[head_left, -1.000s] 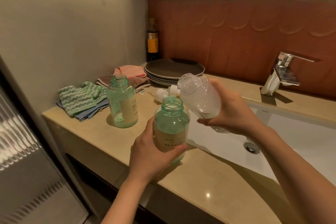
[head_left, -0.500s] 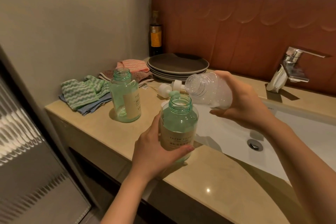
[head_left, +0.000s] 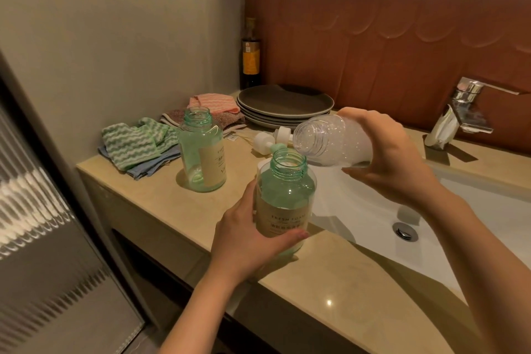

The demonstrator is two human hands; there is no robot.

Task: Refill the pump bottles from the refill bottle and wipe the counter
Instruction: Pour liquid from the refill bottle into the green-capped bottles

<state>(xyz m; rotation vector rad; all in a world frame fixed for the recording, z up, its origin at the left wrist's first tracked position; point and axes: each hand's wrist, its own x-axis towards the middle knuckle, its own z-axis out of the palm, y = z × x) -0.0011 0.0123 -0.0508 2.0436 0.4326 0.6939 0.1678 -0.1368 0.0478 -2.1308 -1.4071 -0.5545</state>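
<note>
My left hand (head_left: 247, 236) grips a green pump bottle (head_left: 283, 198) with a beige label, its neck open, at the counter's front edge beside the sink. My right hand (head_left: 388, 161) holds the clear refill bottle (head_left: 330, 139) tipped almost level, its mouth just above and right of the green bottle's neck. A second open green pump bottle (head_left: 202, 149) stands alone on the counter to the left. Two white pump heads (head_left: 270, 139) lie behind the bottles. Folded green, blue and pink cloths (head_left: 135, 146) sit at the far left.
The beige counter (head_left: 330, 296) ends in a front edge near me. A white sink (head_left: 431, 215) with a drain lies right, and a chrome tap (head_left: 459, 112) behind it. Stacked grey plates (head_left: 284, 106) and a dark bottle (head_left: 250, 57) stand at the back wall.
My right hand has tipped the refill bottle from slanted upward to nearly level and brought its mouth down to the green bottle's neck. My left hand keeps its grip.
</note>
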